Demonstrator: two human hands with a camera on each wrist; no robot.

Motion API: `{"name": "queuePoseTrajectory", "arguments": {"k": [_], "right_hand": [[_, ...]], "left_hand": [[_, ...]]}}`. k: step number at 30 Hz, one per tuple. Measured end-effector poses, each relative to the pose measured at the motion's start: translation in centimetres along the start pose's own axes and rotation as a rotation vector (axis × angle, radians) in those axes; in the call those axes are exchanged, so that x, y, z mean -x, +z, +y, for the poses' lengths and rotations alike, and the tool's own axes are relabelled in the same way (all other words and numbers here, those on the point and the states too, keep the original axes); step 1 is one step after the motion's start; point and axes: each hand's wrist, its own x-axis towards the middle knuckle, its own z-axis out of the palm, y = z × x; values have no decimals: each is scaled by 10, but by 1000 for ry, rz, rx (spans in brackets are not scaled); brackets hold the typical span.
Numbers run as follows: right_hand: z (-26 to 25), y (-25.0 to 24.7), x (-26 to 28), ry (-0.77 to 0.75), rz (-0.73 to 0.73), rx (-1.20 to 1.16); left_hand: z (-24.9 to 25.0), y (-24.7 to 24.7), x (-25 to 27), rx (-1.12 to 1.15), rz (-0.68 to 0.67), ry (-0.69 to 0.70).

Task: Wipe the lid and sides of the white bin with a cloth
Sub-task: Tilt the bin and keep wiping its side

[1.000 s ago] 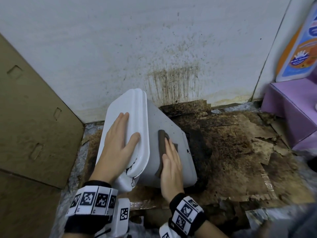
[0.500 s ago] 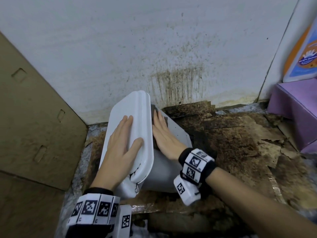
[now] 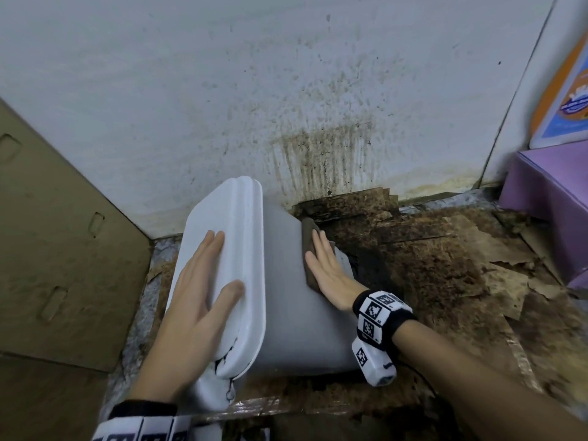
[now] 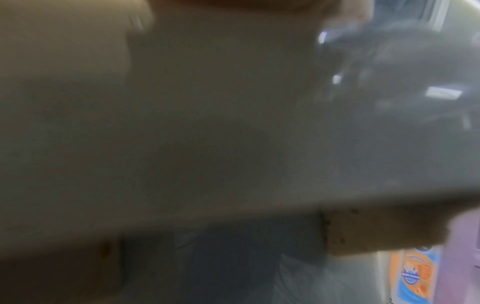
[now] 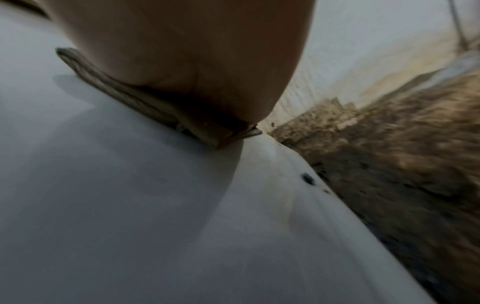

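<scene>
The white bin (image 3: 286, 300) is tipped over on the floor with its lid (image 3: 235, 237) facing left. My left hand (image 3: 203, 281) lies flat on the lid, fingers straight, thumb spread. On the bin's upward side near its far right edge, my right hand (image 3: 327, 265) presses a brown cloth (image 3: 308, 246) with flat fingers. The right wrist view shows the folded cloth (image 5: 145, 102) squeezed between my palm and the bin's side (image 5: 130, 205). The left wrist view is blurred, filled by the lid (image 4: 207, 123).
A stained white wall (image 3: 286, 90) stands right behind the bin. Cardboard (image 3: 57, 243) leans at the left. The floor (image 3: 445, 265) to the right is covered in dirty, torn brown paper. A purple box (image 3: 553, 192) and an orange-blue bottle (image 3: 563, 90) sit at the far right.
My right hand with the cloth slid from near the lid rim rightward across the bin's side to its far edge. The left hand stayed on the lid.
</scene>
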Motion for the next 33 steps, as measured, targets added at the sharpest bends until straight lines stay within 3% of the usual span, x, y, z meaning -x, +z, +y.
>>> {"name": "queuePoseTrajectory", "arguments": {"k": [4, 13, 18, 21, 26, 29, 33], "right_hand": [[29, -6, 5, 193, -3, -70], [51, 1, -8, 211, 28, -117], [38, 2, -1, 215, 60, -154], [11, 3, 9, 157, 33, 0], [-54, 8, 35, -99, 57, 93], [-80, 18, 42, -218, 86, 36], [-74, 29, 30, -227, 116, -116]], "left_hand": [[-1, -2, 0, 11, 2, -15], [-3, -3, -1, 10, 7, -15], [-2, -2, 0, -17, 5, -9], [-2, -3, -1, -23, 6, -13], [-3, -3, 0, -36, 4, -24], [-3, -4, 0, -30, 8, -24], [-3, -5, 0, -19, 13, -42]]}}
